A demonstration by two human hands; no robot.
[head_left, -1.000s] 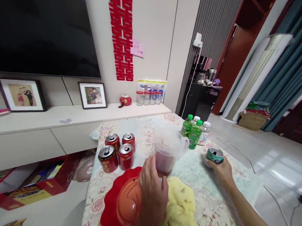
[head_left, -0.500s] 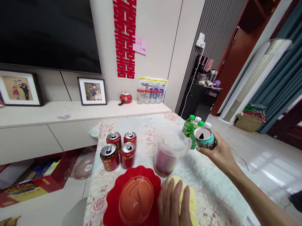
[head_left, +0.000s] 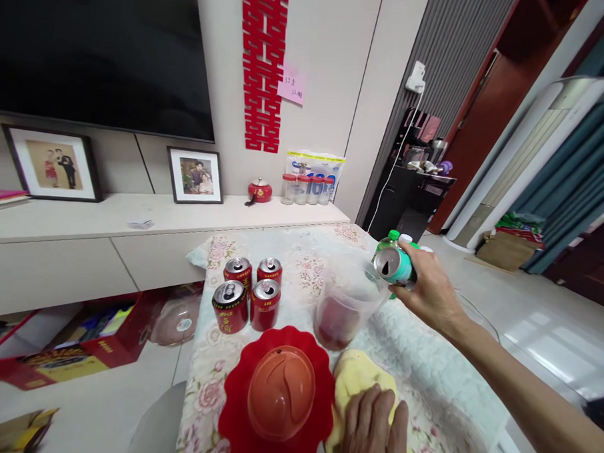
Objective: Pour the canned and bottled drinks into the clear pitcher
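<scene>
I list one table under a rose-patterned tablecloth, carrying four red drink cans, one translucent pitcher of reddish liquid, one scalloped red dish, one yellow towel, several capped bottles.

Teal can: metal, bare silvery top, glossy printed side. Pitcher: translucent plastic, smooth, slightly cloudy. Yellow cloth: soft, matt, fuzzy nap. Scalloped red dish: smooth, looks like plastic; orange dome glossy — catches highlights. Red cans: printed metal, shiny silvery lids. Tablecloth: printed, matt, quilted-looking. Floor — hard, polished, reflective. Pink note: matt paper.
</scene>
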